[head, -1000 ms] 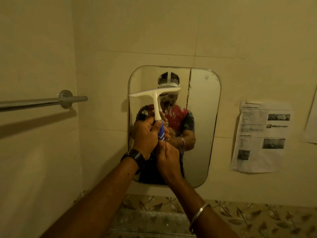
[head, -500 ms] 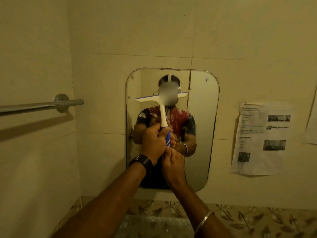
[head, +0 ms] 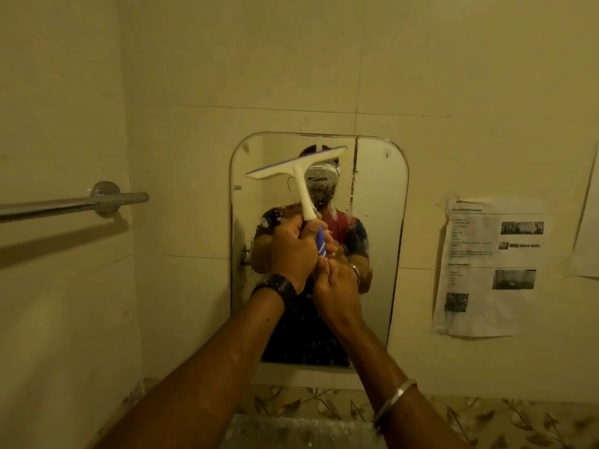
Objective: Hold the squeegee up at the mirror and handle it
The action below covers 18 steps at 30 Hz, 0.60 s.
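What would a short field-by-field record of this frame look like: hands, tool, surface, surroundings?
left hand: left hand grips the squeegee by its handle
right hand: right hand grips the lower end of the same handle, below the left
tool: white blade tilted, right end higher, across the upper mirror
surface: mirror on a tiled wall, with droplets and streaks low down
left of mirror: towel bar
right of mirror: printed paper sheet stuck to the wall
wrists: black watch left, metal bangle right
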Motion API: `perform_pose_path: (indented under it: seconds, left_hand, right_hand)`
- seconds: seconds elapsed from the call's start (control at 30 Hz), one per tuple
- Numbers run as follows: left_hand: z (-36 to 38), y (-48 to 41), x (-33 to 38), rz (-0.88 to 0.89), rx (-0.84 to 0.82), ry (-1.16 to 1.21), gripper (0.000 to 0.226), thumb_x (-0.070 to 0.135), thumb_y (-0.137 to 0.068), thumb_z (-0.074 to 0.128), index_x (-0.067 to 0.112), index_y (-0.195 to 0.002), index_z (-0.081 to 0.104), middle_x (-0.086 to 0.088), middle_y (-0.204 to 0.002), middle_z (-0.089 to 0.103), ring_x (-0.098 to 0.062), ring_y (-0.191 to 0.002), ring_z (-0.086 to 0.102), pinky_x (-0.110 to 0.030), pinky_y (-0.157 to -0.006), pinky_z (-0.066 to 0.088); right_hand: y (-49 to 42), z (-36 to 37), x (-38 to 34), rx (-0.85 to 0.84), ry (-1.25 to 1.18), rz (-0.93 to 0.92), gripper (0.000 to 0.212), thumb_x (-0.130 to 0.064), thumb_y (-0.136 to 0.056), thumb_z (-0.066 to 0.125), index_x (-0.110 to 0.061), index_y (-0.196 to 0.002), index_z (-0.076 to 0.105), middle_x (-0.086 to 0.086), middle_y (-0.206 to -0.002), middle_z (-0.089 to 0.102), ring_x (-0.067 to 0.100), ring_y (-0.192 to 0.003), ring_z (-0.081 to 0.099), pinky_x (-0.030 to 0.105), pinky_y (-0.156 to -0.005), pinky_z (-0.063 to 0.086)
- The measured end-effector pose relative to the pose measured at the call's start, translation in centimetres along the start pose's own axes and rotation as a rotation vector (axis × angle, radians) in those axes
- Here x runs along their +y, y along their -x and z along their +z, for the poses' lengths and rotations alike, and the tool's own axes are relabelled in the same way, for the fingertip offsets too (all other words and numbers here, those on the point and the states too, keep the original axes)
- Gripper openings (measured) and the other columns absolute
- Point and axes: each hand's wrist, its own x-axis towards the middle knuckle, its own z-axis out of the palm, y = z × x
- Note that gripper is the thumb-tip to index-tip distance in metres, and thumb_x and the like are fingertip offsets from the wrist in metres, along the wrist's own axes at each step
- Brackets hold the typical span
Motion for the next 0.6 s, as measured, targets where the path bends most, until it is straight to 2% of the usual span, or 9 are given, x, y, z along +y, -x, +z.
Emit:
perform_pose_path:
  seconds: [0.07,0.13,0.2,0.27,0.33,0.47,0.53,0.6]
  left_hand:
    - [0.5,1.1,-0.9,-0.005,-0.02,-0.032,0.015,0.023,-0.104,0.06,0.014,-0.102,0.071,-0.007,-0.084,0.075,-0.015,-0.068,0.075,-0.032,-0.06,0.065]
    - [0.5,1.7,-1.1,0.012,-0.023,-0.065,0.016,0.022,-0.103,0.061,0.01,-0.103,0.071,-0.005,-0.082,0.075,-0.012,-0.066,0.073,-0.022,-0.057,0.06]
    - [0.3,1.6,-0.6,0.008,-0.032,-0.036,0.018,0.025,-0.104,0.06,0.011,-0.104,0.071,-0.008,-0.087,0.076,-0.019,-0.074,0.076,-0.032,-0.065,0.064]
    - [-0.2,1.1,0.6,0.019,-0.021,0.006,0.02,0.029,-0.104,0.058,0.015,-0.107,0.072,-0.011,-0.094,0.077,-0.03,-0.084,0.077,-0.048,-0.075,0.066]
    - [-0.5,0.3,1.5,0.056,0.011,0.03,0.023,0.033,-0.104,0.057,0.015,-0.11,0.072,-0.011,-0.098,0.077,-0.034,-0.089,0.077,-0.054,-0.079,0.065]
    - [-0.1,-0.9,2.0,0.06,0.063,0.031,0.026,0.032,-0.105,0.056,0.012,-0.11,0.072,-0.011,-0.097,0.078,-0.032,-0.087,0.077,-0.053,-0.078,0.065]
    - [0.8,-0.8,1.7,0.045,0.048,0.017,0.028,0.037,-0.101,0.058,0.014,-0.107,0.073,-0.009,-0.095,0.078,-0.032,-0.086,0.077,-0.052,-0.076,0.065]
    - [1.8,0.1,1.3,0.017,0.02,-0.034,0.023,0.035,-0.102,0.06,0.015,-0.103,0.072,-0.007,-0.092,0.077,-0.028,-0.083,0.077,-0.046,-0.071,0.067]
  right_hand:
    - [1.3,0.2,1.6,0.018,-0.039,0.064,0.046,-0.048,-0.101,0.038,-0.018,-0.075,0.061,0.001,-0.065,0.063,0.017,-0.054,0.056,0.041,-0.052,0.052]
    - [2.1,0.2,2.1,0.029,-0.044,0.067,0.047,-0.05,-0.099,0.037,-0.017,-0.075,0.061,0.001,-0.064,0.062,0.015,-0.053,0.054,0.041,-0.051,0.049]
    - [1.9,-0.2,1.0,0.041,-0.053,0.007,0.045,-0.045,-0.103,0.039,-0.017,-0.076,0.062,0.0,-0.064,0.062,0.016,-0.053,0.054,0.042,-0.051,0.05]
    - [1.0,-0.7,-0.6,0.045,-0.037,-0.087,0.042,-0.038,-0.106,0.04,-0.019,-0.074,0.06,-0.005,-0.061,0.059,0.013,-0.052,0.054,0.035,-0.049,0.049]
    - [-0.4,-1.2,-2.3,0.039,0.027,-0.161,0.042,-0.039,-0.107,0.039,-0.024,-0.072,0.057,-0.009,-0.06,0.055,0.01,-0.051,0.052,0.029,-0.048,0.047]
    - [-2.2,-1.7,-2.9,0.015,0.17,-0.173,0.044,-0.04,-0.109,0.038,-0.026,-0.07,0.054,-0.011,-0.059,0.054,0.008,-0.052,0.052,0.022,-0.05,0.045]
    - [-2.0,-1.9,-1.8,0.02,0.122,-0.129,0.044,-0.036,-0.11,0.039,-0.024,-0.07,0.056,-0.01,-0.059,0.055,0.007,-0.051,0.054,0.019,-0.049,0.044]
    - [-0.9,-2.0,-0.1,0.036,0.022,-0.046,0.044,-0.038,-0.107,0.04,-0.021,-0.072,0.059,-0.003,-0.061,0.06,0.01,-0.051,0.055,0.032,-0.049,0.05]
